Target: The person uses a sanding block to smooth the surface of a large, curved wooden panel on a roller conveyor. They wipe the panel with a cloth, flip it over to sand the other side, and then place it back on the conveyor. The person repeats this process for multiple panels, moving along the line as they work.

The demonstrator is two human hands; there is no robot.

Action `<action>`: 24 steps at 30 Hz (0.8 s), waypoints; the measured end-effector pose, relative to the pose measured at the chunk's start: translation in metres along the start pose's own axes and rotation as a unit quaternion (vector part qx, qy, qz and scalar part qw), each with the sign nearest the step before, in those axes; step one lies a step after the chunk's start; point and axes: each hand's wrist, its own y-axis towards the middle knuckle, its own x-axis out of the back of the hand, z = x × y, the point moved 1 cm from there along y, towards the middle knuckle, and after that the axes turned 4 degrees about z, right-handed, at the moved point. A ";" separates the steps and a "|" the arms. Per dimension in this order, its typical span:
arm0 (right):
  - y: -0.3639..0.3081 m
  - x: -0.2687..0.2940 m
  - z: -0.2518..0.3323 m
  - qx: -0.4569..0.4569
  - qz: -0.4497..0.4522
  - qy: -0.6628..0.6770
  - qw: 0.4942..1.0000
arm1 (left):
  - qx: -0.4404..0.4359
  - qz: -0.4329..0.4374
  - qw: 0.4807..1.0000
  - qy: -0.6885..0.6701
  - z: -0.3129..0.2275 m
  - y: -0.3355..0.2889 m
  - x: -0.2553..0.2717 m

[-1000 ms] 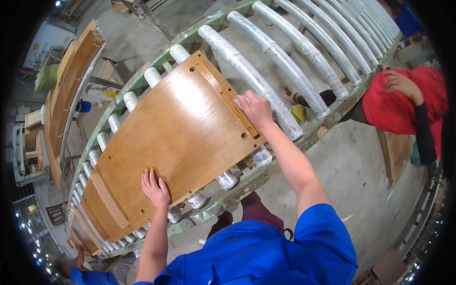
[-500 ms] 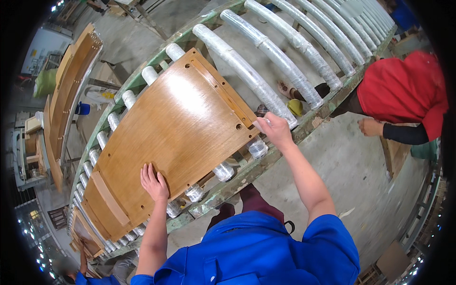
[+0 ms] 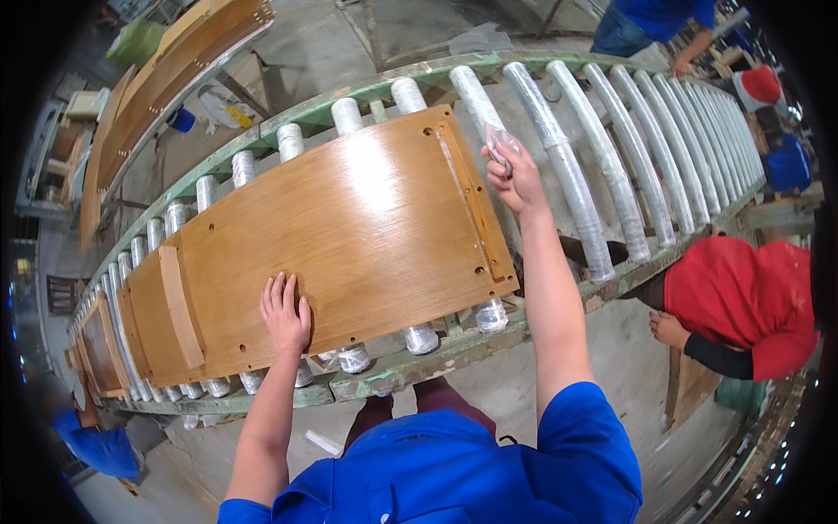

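A: Here we go, centre of the frame: the big brown wooden panel lies across the wrapped rollers, and the left hand rests spread near its lower edge, thumb apart from the fingers, gripping nothing.

B: And the right hand?

A: Closed on a clear plastic piece (what's inside it, I can't tell), just off the panel's right end, upper centre of the frame.

B: So what's the step?

A: Looks like handwork around that right end, the left palm steadying the wood. I'd say putting plastic to wood would call for a controlled grip and that palm kept firm.

B: Count them up!

A: Two working hands, one big panel, one plastic piece. On the panel: one pale strip toward the left, one brown strip along the right end, two larger holes near it.

B: Elsewhere?

A: One framed panel, lower left; one person in red, right. The rollers crowd too tightly at the far ends to count.
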 end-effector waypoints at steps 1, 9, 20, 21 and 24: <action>0.018 0.000 -0.001 -0.001 -0.025 -0.067 0.997 | 0.000 -0.004 1.000 -0.004 0.001 -0.001 -0.001; 0.115 0.013 -0.016 0.157 -0.150 -0.534 0.817 | -0.003 -0.005 1.000 -0.007 0.004 0.003 -0.001; 0.130 -0.006 -0.024 0.099 -0.162 -0.730 0.656 | 0.001 -0.001 1.000 -0.012 0.005 0.001 0.001; 0.130 -0.007 -0.023 0.091 -0.164 -0.738 0.649 | 0.002 -0.001 1.000 -0.014 0.005 0.002 0.001; 0.129 -0.010 -0.021 0.085 -0.160 -0.752 0.634 | 0.004 0.000 1.000 -0.016 0.004 0.002 0.001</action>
